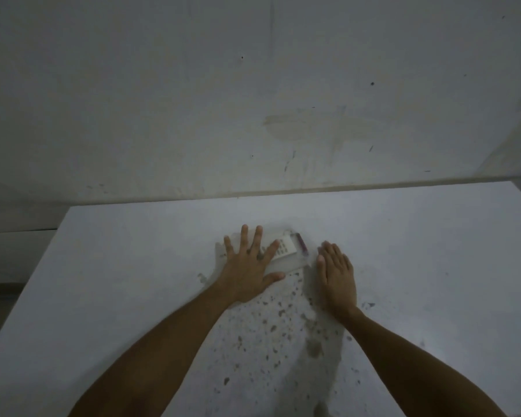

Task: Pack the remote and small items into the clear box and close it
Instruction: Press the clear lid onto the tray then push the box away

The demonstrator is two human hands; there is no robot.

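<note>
A clear plastic box lies flat on the white table, near its middle. Through the clear plastic I see a white remote with rows of buttons and a small dark red item beside it at the right. My left hand rests palm down on the left part of the box with its fingers spread. My right hand lies flat at the box's right edge with its fingers together. Whether the lid is latched I cannot tell.
The table's far edge meets a stained pale wall. Dark specks and a grey smear mark the tabletop between my forearms. The table's left edge drops to a darker floor.
</note>
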